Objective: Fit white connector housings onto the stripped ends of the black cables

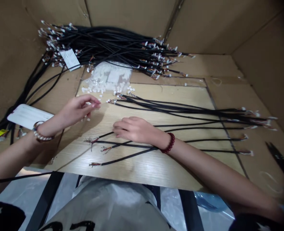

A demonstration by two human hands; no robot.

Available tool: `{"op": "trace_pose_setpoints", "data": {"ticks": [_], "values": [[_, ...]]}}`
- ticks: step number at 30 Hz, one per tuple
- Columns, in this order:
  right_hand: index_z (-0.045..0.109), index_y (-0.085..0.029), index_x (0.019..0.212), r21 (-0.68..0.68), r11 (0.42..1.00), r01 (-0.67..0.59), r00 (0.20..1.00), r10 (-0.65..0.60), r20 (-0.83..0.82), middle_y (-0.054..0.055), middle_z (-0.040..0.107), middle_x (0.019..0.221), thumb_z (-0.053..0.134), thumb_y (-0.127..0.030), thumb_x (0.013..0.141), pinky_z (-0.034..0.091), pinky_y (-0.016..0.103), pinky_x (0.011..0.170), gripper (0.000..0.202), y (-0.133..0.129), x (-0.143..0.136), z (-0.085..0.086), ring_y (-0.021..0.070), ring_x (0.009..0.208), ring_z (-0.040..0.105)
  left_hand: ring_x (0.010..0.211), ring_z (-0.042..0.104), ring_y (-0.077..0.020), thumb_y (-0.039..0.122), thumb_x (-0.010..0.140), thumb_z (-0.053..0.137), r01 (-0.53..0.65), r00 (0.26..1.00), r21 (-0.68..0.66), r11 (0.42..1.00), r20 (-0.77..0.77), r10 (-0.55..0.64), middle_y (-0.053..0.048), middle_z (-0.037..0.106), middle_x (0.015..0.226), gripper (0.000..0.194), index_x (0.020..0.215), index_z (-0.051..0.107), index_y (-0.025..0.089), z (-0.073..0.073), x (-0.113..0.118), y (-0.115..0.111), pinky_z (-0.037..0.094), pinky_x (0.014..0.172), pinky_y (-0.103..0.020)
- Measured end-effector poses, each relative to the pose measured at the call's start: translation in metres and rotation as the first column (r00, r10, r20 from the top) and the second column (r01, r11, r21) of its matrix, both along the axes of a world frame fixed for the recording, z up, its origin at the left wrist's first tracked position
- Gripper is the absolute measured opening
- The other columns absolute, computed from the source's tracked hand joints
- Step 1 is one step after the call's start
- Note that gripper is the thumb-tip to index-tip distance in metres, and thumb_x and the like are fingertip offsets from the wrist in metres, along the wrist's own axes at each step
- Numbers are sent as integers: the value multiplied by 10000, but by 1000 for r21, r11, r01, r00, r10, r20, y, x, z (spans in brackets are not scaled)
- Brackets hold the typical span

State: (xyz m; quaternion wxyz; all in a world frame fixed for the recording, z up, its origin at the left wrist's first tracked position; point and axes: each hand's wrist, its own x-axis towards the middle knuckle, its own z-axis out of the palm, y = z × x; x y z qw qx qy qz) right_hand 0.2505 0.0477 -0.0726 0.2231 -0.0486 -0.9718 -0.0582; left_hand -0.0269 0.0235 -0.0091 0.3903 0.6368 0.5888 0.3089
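My left hand (80, 107) hovers over the left part of the board, just below the loose white connectors (100, 91). Its thumb and fingertips come close together; anything between them is too small to make out. My right hand (134, 130) is low over the board, its fingers bent down around a black cable (105, 135) whose bare wire end sticks out to the left. Several more black cables (124, 157) with stripped coloured wires pass under that hand and wrist. Farther back lies a bunch of black cables (180, 109) with white plugs at the ends.
At the back, a large heap of black cables (113, 41) lies against the cardboard wall. A plastic bag of white connectors (113, 75) sits before it. On the left are a white plastic piece (27, 116) and a paper label (70, 59). Dark pliers (280, 158) lie at right.
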Motion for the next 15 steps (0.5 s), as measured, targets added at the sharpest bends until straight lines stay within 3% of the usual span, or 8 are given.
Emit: {"op": "trace_pose_setpoints", "data": {"ticks": [2,4,7,10,12,15], "values": [[697,-137,1013,50,999,4,999,-7,54,70,760,1035,461,-129,1083,435,322,668,246,-4,-1,4,185,840,647,519,584,-119,413,893,719,3,986,24,1000,-169,1,-18,685,682,248,973,744,180,2,-13,-14,428,470,-202],[680,-108,974,70,997,34,996,-40,81,105,745,996,432,-78,1070,452,336,695,267,-7,-2,9,204,842,645,529,569,-148,449,919,684,-28,953,101,995,-299,57,-11,667,629,269,998,747,200,1,-22,-26,394,493,-228],[652,-71,1020,55,993,106,988,-111,107,148,720,1000,364,-53,1074,496,354,775,293,-8,0,21,221,880,649,663,625,-187,447,955,650,22,885,211,977,-458,79,-68,770,909,262,1026,743,212,-5,-29,-39,453,631,-285],[622,-82,1034,-22,986,167,975,-162,153,136,699,1024,348,-35,1072,521,317,780,280,-6,8,36,195,877,651,859,690,-222,403,1029,549,138,819,241,961,-573,26,-96,750,1160,272,1114,723,211,-17,-31,-43,505,795,-328],[610,-91,1072,-152,963,220,956,-183,227,137,694,1079,353,-26,1063,524,300,787,266,-4,16,44,197,928,660,984,703,-248,370,1039,535,213,794,254,943,-608,-16,-88,731,1216,261,1134,721,214,-25,-32,-40,516,874,-352],[616,-101,1189,-119,951,285,944,-257,207,111,713,1040,406,-123,1084,488,299,692,236,-2,29,50,206,861,674,1021,700,-266,351,1066,496,286,727,227,931,-684,-57,-77,724,1235,268,1120,728,229,-33,-33,-34,515,877,-378]]}}
